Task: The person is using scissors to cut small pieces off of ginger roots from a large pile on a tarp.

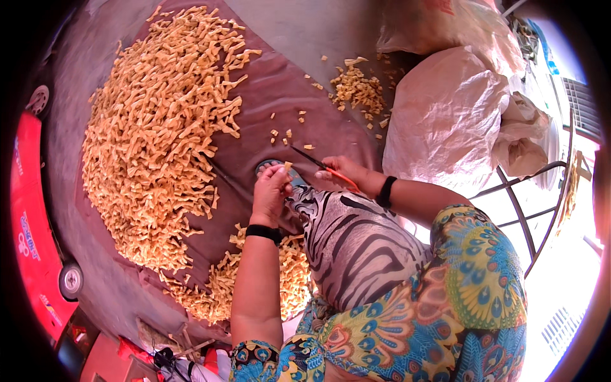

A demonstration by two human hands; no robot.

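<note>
- Centrally, a small tan piece [288,165] sits at the left hand's [271,183] pinched thumb and fingertips, just beyond the zebra-striped trousers [356,242].
- Left forearm reaches nearly straight up from the lower edge.
- Right hand [349,170] grips orange-handled scissors [338,175], dark tip angled up-left, forearm slanting in from the right.
- Reddish-brown cloth [280,89] lies below, bearing a big heap of tan strips [159,134] leftward.
- White sack [445,118] stands rightward.

I've mostly free cloth [286,76] ahead; the heap [159,121] blocks outside the left hand [271,184], the sack [442,121] outside the right hand [347,170].
</note>
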